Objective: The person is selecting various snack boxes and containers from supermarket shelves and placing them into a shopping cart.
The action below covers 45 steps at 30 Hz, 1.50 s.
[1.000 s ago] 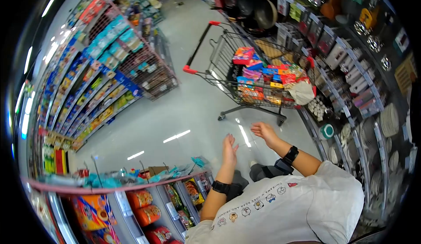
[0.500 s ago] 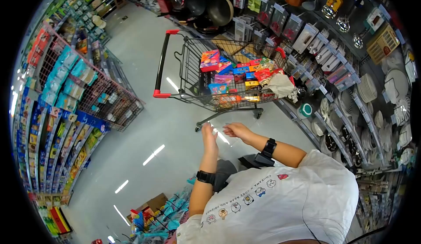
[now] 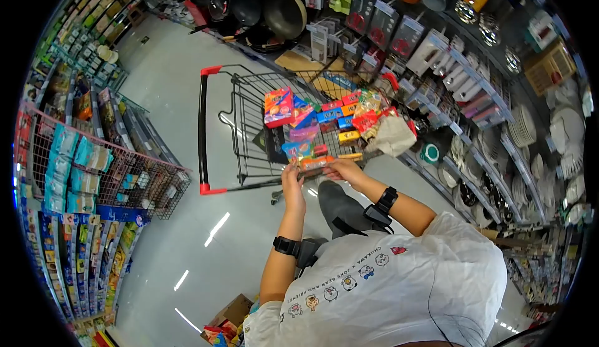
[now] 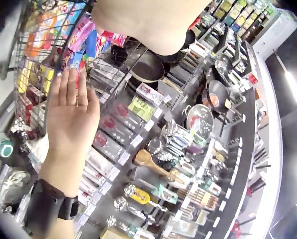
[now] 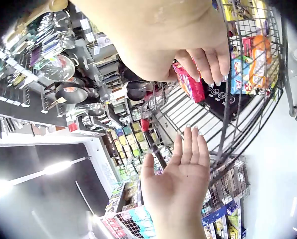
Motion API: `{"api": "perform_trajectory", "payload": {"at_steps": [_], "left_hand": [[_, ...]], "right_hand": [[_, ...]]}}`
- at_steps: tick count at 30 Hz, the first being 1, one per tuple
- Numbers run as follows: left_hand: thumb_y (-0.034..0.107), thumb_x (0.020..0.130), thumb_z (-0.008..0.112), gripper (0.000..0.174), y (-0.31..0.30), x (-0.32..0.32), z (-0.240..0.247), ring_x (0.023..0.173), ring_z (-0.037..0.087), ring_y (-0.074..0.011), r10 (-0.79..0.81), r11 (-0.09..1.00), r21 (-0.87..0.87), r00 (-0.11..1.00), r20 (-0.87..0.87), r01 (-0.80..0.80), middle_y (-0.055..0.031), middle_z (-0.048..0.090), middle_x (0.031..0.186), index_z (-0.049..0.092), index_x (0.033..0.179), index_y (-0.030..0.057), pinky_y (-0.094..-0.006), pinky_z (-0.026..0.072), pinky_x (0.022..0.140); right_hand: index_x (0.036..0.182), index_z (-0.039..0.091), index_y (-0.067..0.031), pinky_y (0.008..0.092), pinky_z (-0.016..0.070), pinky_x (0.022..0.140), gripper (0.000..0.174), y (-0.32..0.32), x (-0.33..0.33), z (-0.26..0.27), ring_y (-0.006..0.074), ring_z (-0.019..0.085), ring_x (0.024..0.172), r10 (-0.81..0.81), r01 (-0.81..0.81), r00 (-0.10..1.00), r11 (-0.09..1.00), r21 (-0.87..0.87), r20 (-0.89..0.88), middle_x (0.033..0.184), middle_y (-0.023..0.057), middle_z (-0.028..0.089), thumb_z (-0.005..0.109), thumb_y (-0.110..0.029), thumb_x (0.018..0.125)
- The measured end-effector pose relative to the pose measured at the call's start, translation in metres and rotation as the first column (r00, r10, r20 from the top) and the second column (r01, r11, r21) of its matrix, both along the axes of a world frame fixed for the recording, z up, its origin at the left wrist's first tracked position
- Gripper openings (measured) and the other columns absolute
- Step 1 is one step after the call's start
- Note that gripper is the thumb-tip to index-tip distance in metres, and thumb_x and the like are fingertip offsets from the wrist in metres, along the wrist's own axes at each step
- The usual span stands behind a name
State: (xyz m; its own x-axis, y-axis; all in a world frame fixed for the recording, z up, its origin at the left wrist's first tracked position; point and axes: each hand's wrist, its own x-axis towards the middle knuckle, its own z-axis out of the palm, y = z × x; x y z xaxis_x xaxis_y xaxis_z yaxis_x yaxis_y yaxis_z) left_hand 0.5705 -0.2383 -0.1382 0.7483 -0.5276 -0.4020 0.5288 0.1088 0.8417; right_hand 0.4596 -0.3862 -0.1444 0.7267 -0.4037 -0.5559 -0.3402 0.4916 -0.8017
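Observation:
The left hand [image 3: 294, 189] and right hand [image 3: 347, 172] are raised at the near side of a wire shopping cart [image 3: 203, 129]; whether they touch it, I cannot tell. Beyond the fingertips lies an orange pack [image 3: 316, 163] in the cart, with a red box [image 3: 279, 107], a yellow box [image 3: 349, 136] and a pale cloth-like bag [image 3: 394, 136]. In the left wrist view the right hand [image 4: 71, 119] shows its palm, fingers straight and empty. The right wrist view shows the left hand [image 5: 181, 179] palm-on, fingers extended, and the right hand's loosely bent fingers [image 5: 205, 64].
Shelves with kitchen tools and plates [image 3: 523, 125] line the right side, with pans [image 3: 285, 14] hanging beyond the cart. A pink wire basket [image 3: 156, 172] of packs stands at the left. Near the lower edge are a cardboard box [image 3: 233, 311] and snack packs.
The cart appears closer and further left in the head view, and the hands now overlap its near edge. The pink basket has shifted left and down in view.

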Motion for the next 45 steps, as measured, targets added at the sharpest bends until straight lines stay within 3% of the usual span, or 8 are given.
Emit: {"api": "perform_trajectory", "payload": {"at_steps": [9,14,19,24,33,39,42,45], "left_hand": [[0.043,0.083,0.051,0.071,-0.1,0.101,-0.059,0.118,0.042,-0.0237,0.13,0.992,0.07,0.814,-0.566,-0.109,-0.0111,0.037,0.135,0.028,0.135,0.0013,-0.0405,0.0368,0.093],[0.047,0.078,0.053,0.074,-0.139,0.126,-0.104,0.122,0.036,-0.0222,0.222,0.969,0.222,0.769,-0.6,-0.106,-0.0086,0.034,0.136,0.028,0.136,0.0072,-0.041,0.0309,0.097],[0.043,0.079,0.056,0.059,-0.169,0.145,-0.138,0.122,0.032,-0.021,0.134,0.972,0.234,0.815,-0.564,0.002,-0.0038,0.034,0.135,0.039,0.129,0.0151,-0.0413,0.028,0.099],[0.028,0.08,0.055,0.037,-0.178,0.159,-0.169,0.109,0.046,-0.022,0.097,0.969,0.243,0.864,-0.494,0.03,-0.0047,0.053,0.112,0.05,0.114,0.0152,-0.0428,0.0382,0.091],[0.007,0.07,0.053,0.064,-0.191,0.147,-0.157,0.061,0.05,-0.0116,0.045,0.972,0.232,0.937,-0.345,0.039,-0.0036,0.053,0.085,0.033,0.13,0.0161,-0.0241,0.0401,0.049],[0.003,0.071,0.05,0.082,-0.188,0.134,-0.132,0.064,0.041,-0.0089,0.002,0.992,0.12,0.951,-0.309,0.037,0.0001,0.048,0.083,0.014,0.144,0.0138,-0.0212,0.035,0.054],[-0.003,0.069,0.046,0.063,-0.188,0.119,-0.092,0.06,0.048,-0.0143,0.128,0.992,0.044,0.978,-0.164,-0.122,-0.004,0.05,0.08,0.033,0.129,0.0087,-0.0268,0.0429,0.054],[0.002,0.071,0.047,0.082,-0.162,0.1,-0.096,0.088,0.048,-0.0158,0.063,0.998,0.032,0.981,-0.181,-0.059,-0.008,0.048,0.11,0.01,0.143,0.0098,-0.0282,0.0422,0.075]], "right_hand": [[0.098,0.058,-0.0013,0.0298,0.0507,0.067,0.025,-0.139,0.121,-0.078,0.0153,0.06,0.074,0.075,-0.087,0.992,0.987,-0.132,-0.097,0.084,0.0083,0.061,0.053,-0.024,0.087],[0.112,0.056,-0.0029,0.0338,0.0493,0.073,0.043,-0.174,0.168,-0.126,0.0257,0.063,0.084,0.084,-0.226,0.961,0.787,-0.574,-0.263,0.089,0.0132,0.066,0.059,-0.031,0.08],[0.133,0.037,-0.0028,0.0388,0.0387,0.096,0.075,-0.197,0.202,-0.153,0.0355,0.047,0.117,0.207,-0.397,0.893,0.781,-0.482,-0.4,0.132,0.0226,0.043,0.059,-0.047,0.077],[0.14,0.027,-0.0055,0.038,0.0393,0.096,0.087,-0.204,0.216,-0.164,0.0348,0.048,0.116,0.349,-0.479,0.871,0.757,-0.444,-0.345,0.134,0.0225,0.041,0.058,-0.055,0.075],[0.137,0.035,-0.0058,0.0359,0.0421,0.091,0.07,-0.197,0.208,-0.168,0.03,0.049,0.116,0.251,-0.34,0.938,0.797,-0.499,-0.238,0.129,0.0213,0.047,0.063,-0.03,0.078],[0.113,0.059,-0.0033,0.0337,0.0468,0.08,0.037,-0.187,0.213,-0.131,0.0258,0.061,0.095,-0.069,-0.097,0.977,0.705,-0.703,-0.204,0.104,0.0167,0.062,0.056,-0.028,0.086],[0.109,0.062,-0.0036,0.032,0.0473,0.078,0.033,-0.18,0.208,-0.117,0.0239,0.061,0.091,-0.098,0.018,0.992,0.745,-0.667,-0.083,0.102,0.0155,0.063,0.054,-0.027,0.087],[0.105,0.063,-0.0026,0.0321,0.0478,0.075,0.032,-0.167,0.186,-0.057,0.0262,0.063,0.084,0.061,-0.059,0.998,0.835,-0.548,-0.014,0.096,0.015,0.064,0.053,-0.029,0.088]]}}
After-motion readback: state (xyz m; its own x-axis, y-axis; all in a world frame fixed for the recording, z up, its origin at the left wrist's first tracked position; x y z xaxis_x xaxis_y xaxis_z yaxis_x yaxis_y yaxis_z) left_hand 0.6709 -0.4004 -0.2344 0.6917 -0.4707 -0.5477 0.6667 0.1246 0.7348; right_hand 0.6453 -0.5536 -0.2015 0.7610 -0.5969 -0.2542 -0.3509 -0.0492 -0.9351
